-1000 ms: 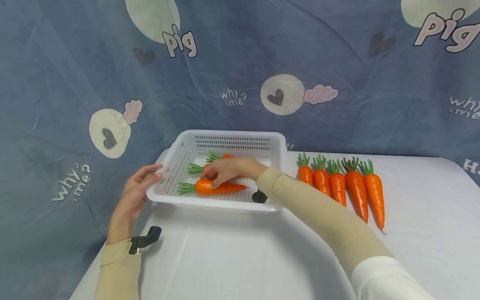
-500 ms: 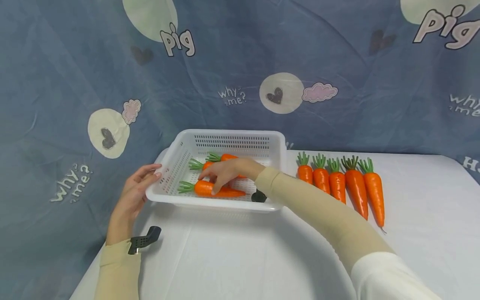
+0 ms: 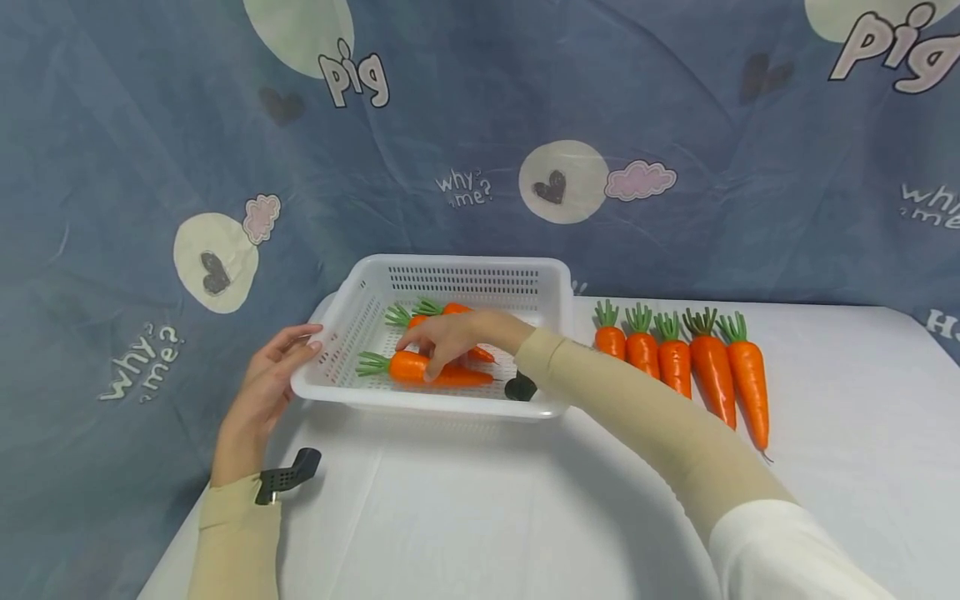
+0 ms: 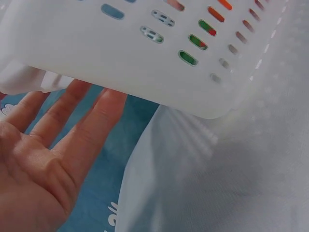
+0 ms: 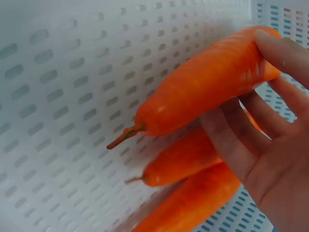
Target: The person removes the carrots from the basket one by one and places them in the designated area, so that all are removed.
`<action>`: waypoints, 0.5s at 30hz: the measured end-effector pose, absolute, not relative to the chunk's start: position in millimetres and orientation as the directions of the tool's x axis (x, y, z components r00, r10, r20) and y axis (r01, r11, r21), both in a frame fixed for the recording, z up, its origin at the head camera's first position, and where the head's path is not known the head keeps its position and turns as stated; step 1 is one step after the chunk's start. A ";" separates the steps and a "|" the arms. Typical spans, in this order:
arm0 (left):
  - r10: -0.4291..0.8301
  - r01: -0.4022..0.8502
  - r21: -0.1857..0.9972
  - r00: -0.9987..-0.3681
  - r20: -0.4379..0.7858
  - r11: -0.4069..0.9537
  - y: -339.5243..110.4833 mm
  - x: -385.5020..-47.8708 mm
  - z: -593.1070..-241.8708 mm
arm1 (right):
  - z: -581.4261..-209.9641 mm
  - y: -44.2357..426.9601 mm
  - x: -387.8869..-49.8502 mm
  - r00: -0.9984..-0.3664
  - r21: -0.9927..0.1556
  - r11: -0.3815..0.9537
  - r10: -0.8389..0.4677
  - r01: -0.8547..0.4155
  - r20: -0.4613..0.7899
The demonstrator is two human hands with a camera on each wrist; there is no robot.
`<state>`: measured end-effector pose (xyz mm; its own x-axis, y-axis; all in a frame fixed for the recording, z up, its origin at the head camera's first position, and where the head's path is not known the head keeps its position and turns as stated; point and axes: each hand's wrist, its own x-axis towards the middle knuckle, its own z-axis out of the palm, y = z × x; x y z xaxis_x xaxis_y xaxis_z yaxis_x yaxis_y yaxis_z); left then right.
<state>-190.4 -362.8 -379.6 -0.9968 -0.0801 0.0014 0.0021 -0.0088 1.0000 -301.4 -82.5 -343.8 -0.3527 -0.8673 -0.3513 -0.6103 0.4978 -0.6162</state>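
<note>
In the head view my left hand (image 3: pixel 266 387) touches the left rim of the white basket (image 3: pixel 442 403). The left wrist view shows its fingers straight against the underside of the basket's edge (image 4: pixel 87 53). Inside the basket, my right hand (image 3: pixel 453 337) has its thumb on the front carrot (image 3: pixel 405 367) and its other fingers along that carrot's far side. Seen from the right wrist, the hand (image 5: pixel 275 145) grips this carrot (image 5: pixel 193 87) near its thick end. Two other carrots, the middle one (image 5: pixel 183 157) and the back one (image 5: pixel 193 200), lie beside it.
Several carrots (image 3: pixel 714 375) lie in a row on the white table (image 3: pixel 465 508), right of the basket. A dark object (image 3: pixel 519 387), partly behind the right sleeve, shows at the basket's right front. A blue patterned cloth (image 3: pixel 420 125) hangs behind.
The middle carrot has shifted back and to the right, its leaves now close to those of the back carrot. My left hand stays at the rim.
</note>
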 end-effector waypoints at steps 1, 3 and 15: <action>-0.078 0.005 1.000 -0.997 0.004 -0.011 -362.9 -190.4 -379.3 | -342.3 -81.8 -301.2 -0.356 -0.627 0.493 -0.870 -0.603 -0.342; -0.073 0.012 1.000 -0.997 0.011 -0.014 -363.2 -190.5 -379.0 | -339.4 -80.0 -301.2 -0.361 -0.642 0.479 -0.877 -0.599 -0.317; -0.075 0.015 1.000 -0.997 0.016 0.016 -362.3 -190.1 -376.2 | -329.0 -70.6 -298.5 -0.422 -0.759 0.434 -0.877 -0.486 -0.231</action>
<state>-190.1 -362.3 -376.2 -0.9970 -0.0755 0.0162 0.0150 0.0156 0.9998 -298.5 -70.6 -329.0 -0.4220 -0.8767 -0.2312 -0.4856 0.4338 -0.7589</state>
